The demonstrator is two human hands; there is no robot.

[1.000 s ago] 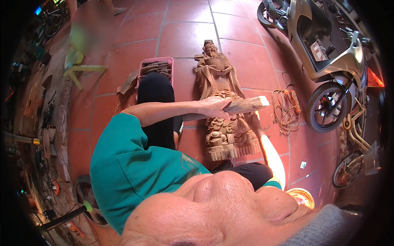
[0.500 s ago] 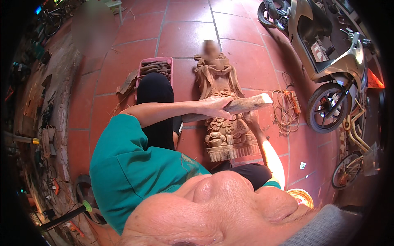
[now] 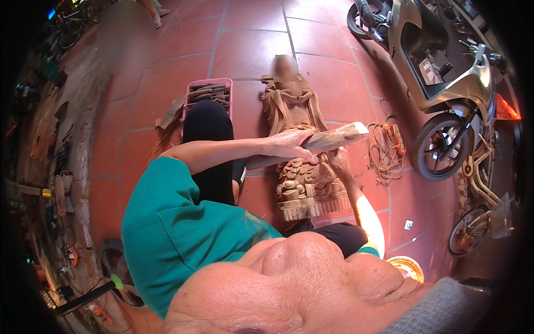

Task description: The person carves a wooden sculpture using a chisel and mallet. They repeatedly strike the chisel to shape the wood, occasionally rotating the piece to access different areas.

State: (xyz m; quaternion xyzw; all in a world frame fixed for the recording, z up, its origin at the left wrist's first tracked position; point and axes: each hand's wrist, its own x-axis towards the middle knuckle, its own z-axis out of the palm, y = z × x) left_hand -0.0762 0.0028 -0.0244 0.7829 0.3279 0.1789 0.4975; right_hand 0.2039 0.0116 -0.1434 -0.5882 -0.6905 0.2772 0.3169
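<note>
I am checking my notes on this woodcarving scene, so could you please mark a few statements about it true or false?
1. The left hand grips a rough wooden mallet block held above the carving. True.
2. The brown carved wooden statue stands upright on a bench. False: it lies flat on the red tiled floor.
3. The right hand rests low against the statue, under the block. True.
4. A blue plastic tray sits beside the statue's upper end. False: the tray is pink and holds wooden-handled tools.
5. A grey scooter is parked to the person's right. True.
6. The coil of orange cord lies on top of the statue. False: it lies on the floor beside it.
</note>
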